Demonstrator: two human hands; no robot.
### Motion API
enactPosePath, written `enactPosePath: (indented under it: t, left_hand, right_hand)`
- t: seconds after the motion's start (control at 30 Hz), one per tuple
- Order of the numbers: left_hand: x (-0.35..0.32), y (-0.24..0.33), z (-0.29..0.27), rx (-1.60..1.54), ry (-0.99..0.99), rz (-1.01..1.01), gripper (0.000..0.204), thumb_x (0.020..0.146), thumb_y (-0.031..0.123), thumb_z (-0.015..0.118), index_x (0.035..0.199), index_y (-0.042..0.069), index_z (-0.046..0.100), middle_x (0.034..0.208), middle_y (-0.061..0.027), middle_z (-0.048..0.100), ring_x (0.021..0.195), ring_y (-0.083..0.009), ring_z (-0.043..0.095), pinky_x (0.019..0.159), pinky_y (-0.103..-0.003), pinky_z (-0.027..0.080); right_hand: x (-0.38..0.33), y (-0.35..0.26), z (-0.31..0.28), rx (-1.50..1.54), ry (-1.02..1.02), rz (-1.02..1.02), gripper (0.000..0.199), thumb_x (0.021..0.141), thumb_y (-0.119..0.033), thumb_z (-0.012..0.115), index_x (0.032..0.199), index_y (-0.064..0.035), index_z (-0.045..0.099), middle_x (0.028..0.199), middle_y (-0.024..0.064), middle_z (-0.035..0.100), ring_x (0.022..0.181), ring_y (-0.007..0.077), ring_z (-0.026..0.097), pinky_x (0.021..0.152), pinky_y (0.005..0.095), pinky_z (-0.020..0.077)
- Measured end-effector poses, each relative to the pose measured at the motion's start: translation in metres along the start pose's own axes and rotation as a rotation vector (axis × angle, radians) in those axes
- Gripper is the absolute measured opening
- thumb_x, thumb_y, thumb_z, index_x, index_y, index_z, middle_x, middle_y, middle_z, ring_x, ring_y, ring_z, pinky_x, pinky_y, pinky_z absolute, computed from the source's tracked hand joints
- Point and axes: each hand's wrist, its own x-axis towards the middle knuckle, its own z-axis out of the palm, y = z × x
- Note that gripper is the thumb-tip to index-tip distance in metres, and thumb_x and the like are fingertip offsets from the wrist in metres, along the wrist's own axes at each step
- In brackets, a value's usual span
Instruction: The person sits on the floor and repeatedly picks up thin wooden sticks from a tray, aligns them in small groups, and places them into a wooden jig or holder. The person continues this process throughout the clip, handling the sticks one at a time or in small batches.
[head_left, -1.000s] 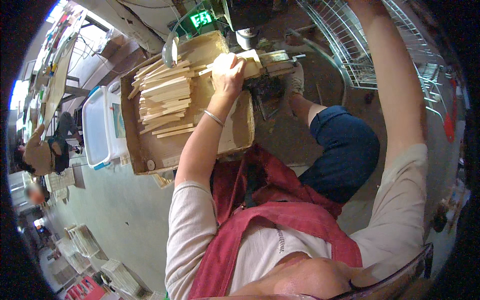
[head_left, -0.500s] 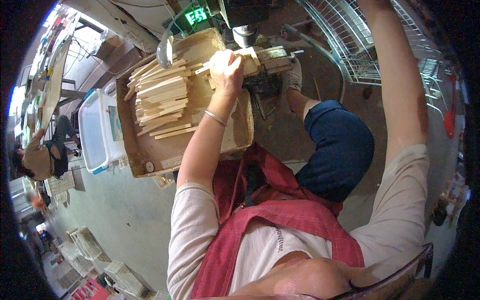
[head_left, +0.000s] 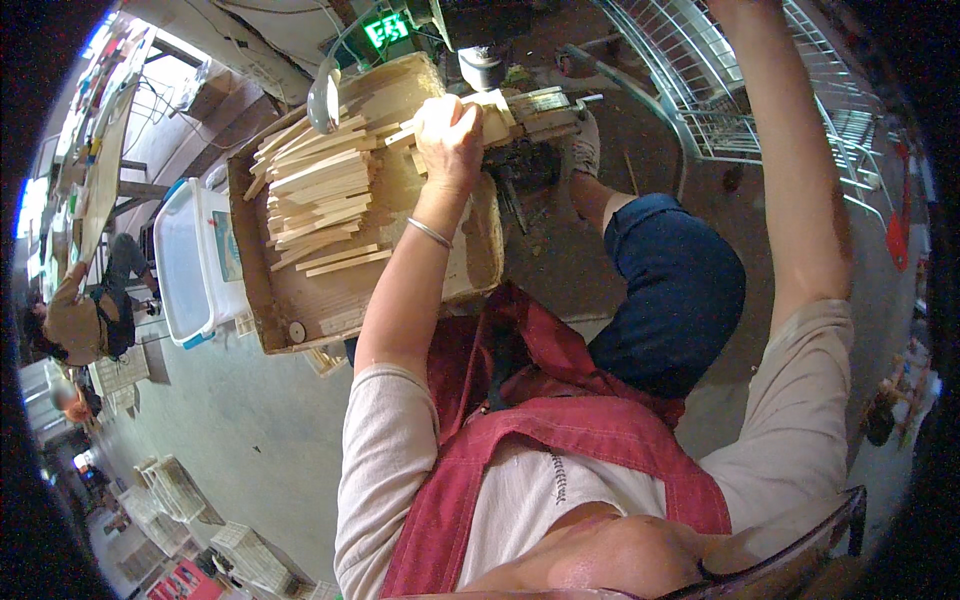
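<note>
My left hand (head_left: 448, 140), with a bangle on its wrist, is closed over a thin wooden strip (head_left: 399, 138) whose end sticks out on its left side. The hand is at the near edge of a wooden fixture (head_left: 540, 108) with a metal rod at its right end. Just left of the hand, a heap of pale wooden strips (head_left: 318, 195) lies in a shallow brown tray (head_left: 380, 312). My right forearm (head_left: 785, 150) reaches up past the top edge of the picture, so the right hand is cut off from view.
A lamp (head_left: 325, 98) hangs over the tray. Left of it stands a clear plastic bin (head_left: 190, 265). A wire cart (head_left: 690, 80) is at the upper right. Dark machinery (head_left: 525, 170) sits below the fixture. Another person (head_left: 75, 315) is at the far left.
The left hand has shifted very slightly left, still closed on the strip. The whole view has moved a little; the heap of strips looks the same.
</note>
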Motion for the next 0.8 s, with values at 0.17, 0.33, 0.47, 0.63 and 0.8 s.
enactPosePath:
  t: [0.17,0.33,0.47,0.63,0.8]
  left_hand:
    - [0.002,0.002,0.006,-0.048,0.029,0.007,0.018,0.071,0.010,0.073,0.069,0.012,0.055,0.072,-0.0050,0.047,0.073,-0.0278,0.053,0.065,-0.041,0.041]
    - [0.002,0.003,-0.001,-0.016,-0.025,-0.008,0.015,0.069,0.008,0.070,0.073,0.011,0.056,0.075,-0.0056,0.049,0.076,-0.0275,0.054,0.069,-0.040,0.043]
    - [-0.001,0.000,-0.002,-0.008,-0.018,0.013,0.015,0.068,0.008,0.069,0.074,0.011,0.056,0.077,-0.0056,0.049,0.077,-0.0275,0.055,0.071,-0.040,0.044]
    - [-0.002,-0.001,0.003,-0.001,-0.008,-0.001,0.014,0.069,0.008,0.069,0.075,0.012,0.057,0.076,-0.0051,0.048,0.076,-0.0273,0.054,0.071,-0.041,0.044]
    - [-0.002,0.000,0.005,-0.039,0.017,-0.009,0.014,0.069,0.008,0.069,0.074,0.012,0.057,0.077,-0.0056,0.049,0.076,-0.0277,0.055,0.071,-0.041,0.044]
  right_hand:
    - [0.007,0.009,-0.017,-0.094,0.041,0.075,0.034,0.096,-0.028,0.055,0.074,-0.0038,0.063,0.048,0.0007,0.043,0.033,0.0115,0.033,0.034,0.0302,0.0223]
    - [-0.016,0.012,-0.021,-0.040,0.053,0.064,0.033,0.098,-0.025,0.057,0.074,-0.0034,0.063,0.050,0.0001,0.043,0.035,0.0093,0.032,0.035,0.0294,0.0235]
    - [-0.035,0.027,-0.024,0.012,0.060,-0.065,0.032,0.101,-0.020,0.056,0.075,-0.0030,0.065,0.051,-0.0002,0.043,0.036,0.0085,0.032,0.037,0.0289,0.0238]
    - [-0.042,0.023,-0.026,-0.022,0.030,-0.021,0.030,0.102,-0.017,0.056,0.077,-0.0025,0.063,0.052,-0.0005,0.042,0.037,0.0082,0.031,0.037,0.0292,0.0229]
    - [-0.049,0.031,-0.041,-0.070,0.022,0.088,0.032,0.103,-0.018,0.055,0.075,-0.0040,0.058,0.052,-0.0021,0.036,0.038,0.0090,0.029,0.038,0.0310,0.0216]
